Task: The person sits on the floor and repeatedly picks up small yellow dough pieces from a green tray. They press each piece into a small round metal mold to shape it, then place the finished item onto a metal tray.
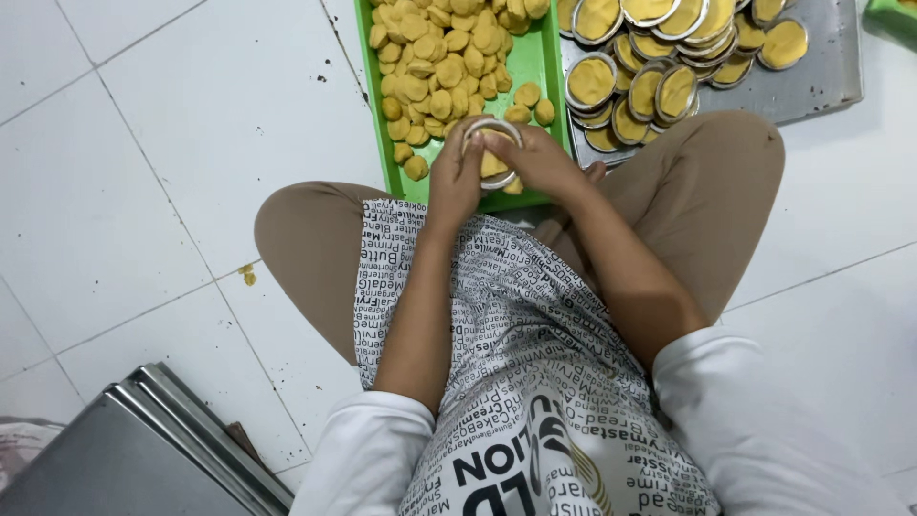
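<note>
The person sat cross-legged on the white tiled floor (191,124), an apron (497,344) printed with black lettering spread over the lap. Both hands met over the near end of a green tray (537,67), and between them was a small round metal tart mould (494,153) with a piece of yellow dough (493,164) in it. The left hand (456,177) was curled around the mould's left side, fingers closed on its rim. The right hand (540,161) gripped the other side — its fingers were bent over the top edge, the thumb apparently pressed toward the dough inside, though the exact contact was hidden.

The green tray ran from the knees toward the top edge of the view, and its far and middle parts were heaped with small round dough balls (439,48); a few loose ones lay near its right wall, just beside the hands. To the right of it, touching or nearly so, lay a flat steel tray (821,81) carrying filled moulds (650,57) stacked overlapping toward its far left corner. At the lower left corner of the view stood a stack of steel trays (143,449) — well apart from the hands.
</note>
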